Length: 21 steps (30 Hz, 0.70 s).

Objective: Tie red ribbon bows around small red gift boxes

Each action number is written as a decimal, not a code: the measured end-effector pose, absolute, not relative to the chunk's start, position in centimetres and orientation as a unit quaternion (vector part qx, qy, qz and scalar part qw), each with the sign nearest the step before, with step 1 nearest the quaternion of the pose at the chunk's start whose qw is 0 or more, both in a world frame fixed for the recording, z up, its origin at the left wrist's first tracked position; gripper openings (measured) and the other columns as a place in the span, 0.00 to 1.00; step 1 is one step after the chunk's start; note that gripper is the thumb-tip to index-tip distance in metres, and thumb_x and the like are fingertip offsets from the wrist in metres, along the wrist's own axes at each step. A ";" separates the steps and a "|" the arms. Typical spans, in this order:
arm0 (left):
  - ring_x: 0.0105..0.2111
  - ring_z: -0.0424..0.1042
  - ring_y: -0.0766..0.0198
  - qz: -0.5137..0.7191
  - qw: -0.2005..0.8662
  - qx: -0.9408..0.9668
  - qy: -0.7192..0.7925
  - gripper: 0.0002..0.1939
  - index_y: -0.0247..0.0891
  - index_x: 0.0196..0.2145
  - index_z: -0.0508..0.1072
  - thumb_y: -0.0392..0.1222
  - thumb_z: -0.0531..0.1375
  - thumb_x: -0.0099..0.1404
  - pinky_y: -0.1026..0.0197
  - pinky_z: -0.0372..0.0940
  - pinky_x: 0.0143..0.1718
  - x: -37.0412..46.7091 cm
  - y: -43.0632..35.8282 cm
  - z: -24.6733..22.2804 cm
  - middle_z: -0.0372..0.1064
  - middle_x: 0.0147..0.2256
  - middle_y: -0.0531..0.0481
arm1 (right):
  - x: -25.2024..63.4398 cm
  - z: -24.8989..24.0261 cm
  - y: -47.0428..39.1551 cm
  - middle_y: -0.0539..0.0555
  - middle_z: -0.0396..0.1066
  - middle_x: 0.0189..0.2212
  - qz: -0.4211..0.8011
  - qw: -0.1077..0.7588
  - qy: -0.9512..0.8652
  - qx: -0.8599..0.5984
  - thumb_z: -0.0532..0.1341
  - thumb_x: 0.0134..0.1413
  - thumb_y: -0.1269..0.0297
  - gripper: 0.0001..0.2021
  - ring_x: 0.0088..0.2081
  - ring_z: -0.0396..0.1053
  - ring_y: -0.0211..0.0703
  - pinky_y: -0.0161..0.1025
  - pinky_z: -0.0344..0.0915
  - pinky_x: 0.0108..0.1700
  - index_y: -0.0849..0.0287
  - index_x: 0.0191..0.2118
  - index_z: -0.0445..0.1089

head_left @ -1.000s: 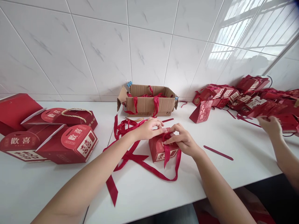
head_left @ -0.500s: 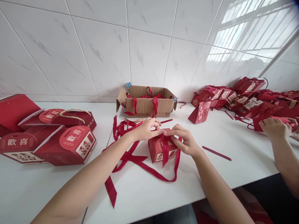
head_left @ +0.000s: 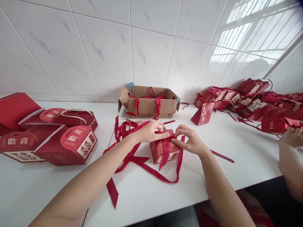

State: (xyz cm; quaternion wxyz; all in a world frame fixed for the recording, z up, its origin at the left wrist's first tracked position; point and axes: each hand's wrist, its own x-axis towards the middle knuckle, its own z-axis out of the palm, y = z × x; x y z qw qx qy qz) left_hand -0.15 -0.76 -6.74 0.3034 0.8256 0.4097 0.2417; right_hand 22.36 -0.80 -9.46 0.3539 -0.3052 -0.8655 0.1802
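A small red box (head_left: 157, 151) with a printed front stands on the white table, red ribbon (head_left: 166, 151) crossing its top and hanging down its front. My left hand (head_left: 153, 130) is closed on the ribbon at the top of the box, thumb pressing near the knot. On the other side my right hand (head_left: 188, 138) pinches the ribbon between thumb and fingers. The exact grip is partly hidden by the fingers. A long loose ribbon (head_left: 153, 172) loops around the box's front and left.
Larger red boxes (head_left: 68, 148) stand at left. A cardboard box (head_left: 146, 107) holding ribbons is by the wall. A triangular red box (head_left: 202, 114), a red strip (head_left: 222, 156) and piled red boxes (head_left: 251, 107) lie to the right, beside another person's hand (head_left: 291, 137).
My right hand has shifted slightly right, and the ribbon at the knot has changed shape. The other person's hand has moved right, leaving more of a red box visible.
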 end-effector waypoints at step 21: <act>0.45 0.61 0.56 0.248 0.248 0.842 0.410 0.27 0.38 0.17 0.61 0.63 0.53 0.60 0.51 0.58 0.47 0.3 -0.5 -7.3 0.69 0.38 0.50 | 22.6 -8.5 -3.0 0.47 0.63 0.16 0.211 0.281 -0.898 -0.264 0.63 0.53 0.60 0.12 0.19 0.52 0.31 0.32 0.54 0.22 0.60 0.23 0.68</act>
